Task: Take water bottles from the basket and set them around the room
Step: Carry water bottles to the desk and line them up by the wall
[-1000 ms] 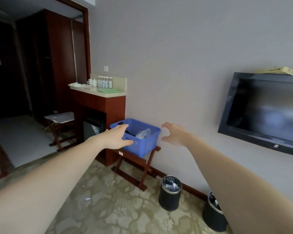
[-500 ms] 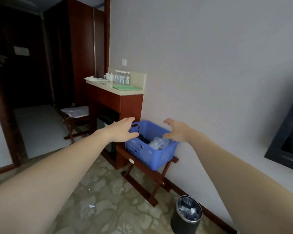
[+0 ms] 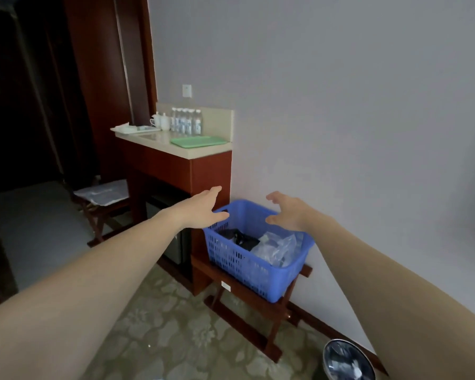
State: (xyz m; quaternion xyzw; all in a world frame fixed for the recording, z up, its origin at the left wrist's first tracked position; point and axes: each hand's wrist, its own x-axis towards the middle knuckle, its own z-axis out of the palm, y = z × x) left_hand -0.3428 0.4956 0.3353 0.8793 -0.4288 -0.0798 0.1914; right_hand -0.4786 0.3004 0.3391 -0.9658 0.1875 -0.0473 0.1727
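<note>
Filling the lower corners, two bare forearms stretch straight forward and converge on a blue plastic lattice basket (image 3: 242,263), with a plain grey wall (image 3: 340,105) behind and a pale floral carpet (image 3: 176,338) below. A red-brown wooden cabinet with a cream stone top (image 3: 159,163) stands against the wall to the left. Just beside it, the basket sits on a dark wooden folding rack (image 3: 261,308).

The left hand (image 3: 203,208) is palm down over the basket's far left corner, with its fingers straight, its thumb spread wide, and nothing in it. Whether it touches the rim cannot be told. The right hand (image 3: 288,212) hovers above the far right rim, fingers loosely curved and thumb held apart, also holding nothing.

Inside the basket lie a crumpled clear plastic bundle (image 3: 277,246) and a black crumpled item (image 3: 237,237). Whether the bundle holds bottles cannot be told. A steel-rimmed round bin (image 3: 348,360) stands on the carpet at lower right. On the cabinet top rest a flat green tray (image 3: 199,141) and, against the backsplash, a row of small clear water bottles with blue labels (image 3: 187,123).
</note>
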